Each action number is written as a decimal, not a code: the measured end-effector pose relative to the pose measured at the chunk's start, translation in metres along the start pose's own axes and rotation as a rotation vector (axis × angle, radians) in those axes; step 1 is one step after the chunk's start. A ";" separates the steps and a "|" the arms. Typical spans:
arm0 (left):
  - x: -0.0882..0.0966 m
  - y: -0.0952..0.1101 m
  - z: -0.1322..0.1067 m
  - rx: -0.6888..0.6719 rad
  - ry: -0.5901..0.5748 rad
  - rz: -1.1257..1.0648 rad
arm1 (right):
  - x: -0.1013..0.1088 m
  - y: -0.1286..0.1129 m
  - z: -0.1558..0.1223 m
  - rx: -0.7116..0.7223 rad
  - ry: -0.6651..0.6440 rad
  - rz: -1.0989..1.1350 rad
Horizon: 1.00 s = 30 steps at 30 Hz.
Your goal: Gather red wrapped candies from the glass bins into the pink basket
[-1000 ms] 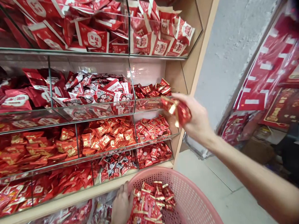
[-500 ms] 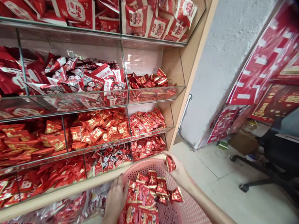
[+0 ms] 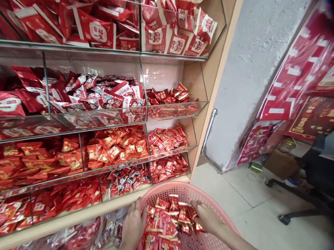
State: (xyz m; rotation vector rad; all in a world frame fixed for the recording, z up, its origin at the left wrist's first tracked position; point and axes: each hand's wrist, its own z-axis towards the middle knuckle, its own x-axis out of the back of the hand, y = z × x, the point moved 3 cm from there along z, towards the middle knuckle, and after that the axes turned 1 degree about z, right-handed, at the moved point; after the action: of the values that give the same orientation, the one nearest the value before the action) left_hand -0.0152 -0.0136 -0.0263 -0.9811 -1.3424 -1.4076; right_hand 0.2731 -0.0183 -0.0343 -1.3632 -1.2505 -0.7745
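Note:
A pink perforated plastic basket point(image 3: 215, 206) stands in front of the shelves with small red-and-gold candy packets point(image 3: 160, 221) heaped inside. At its left edge, my left hand point(image 3: 134, 224) grips the rim, thumb towards the packets and fingers over the side. My right hand point(image 3: 206, 216) reaches into the basket from the right. Its bent fingers close around a small red packet point(image 3: 191, 213) above the pile, and part of that packet is hidden by the fingers.
Glass-fronted shelves point(image 3: 111, 122) hold red packets in divided compartments. Plastic bags of packets point(image 3: 69, 241) lie beneath the bottom board point(image 3: 63, 221). To the right are a grey wall point(image 3: 231, 81), a tiled floor point(image 3: 242, 202), a black wheeled chair point(image 3: 324, 169) and a cardboard box point(image 3: 282, 166).
My right hand has moved from the basket's far rim down into it, bringing a red packet to the pile. My left hand stays at the rim. The view has shifted slightly.

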 end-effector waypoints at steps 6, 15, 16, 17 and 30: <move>0.006 0.003 -0.001 0.013 -0.038 -0.004 | -0.015 0.004 0.005 0.000 0.055 0.073; 0.003 0.003 0.002 0.020 -0.047 -0.016 | 0.024 -0.009 0.016 -0.115 0.189 0.074; 0.002 0.003 0.002 0.020 -0.045 -0.019 | 0.024 -0.011 0.019 -0.125 0.170 0.065; 0.002 0.002 0.001 0.020 -0.044 -0.019 | 0.022 -0.013 0.022 -0.130 0.150 0.052; -0.001 -0.003 0.004 0.044 -0.070 -0.018 | 0.046 -0.044 0.023 -0.122 0.076 0.069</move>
State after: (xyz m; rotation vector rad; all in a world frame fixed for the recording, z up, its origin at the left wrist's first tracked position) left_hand -0.0178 -0.0100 -0.0280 -0.9997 -1.4309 -1.3627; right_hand 0.2375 0.0096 0.0164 -1.4539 -1.1066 -0.8582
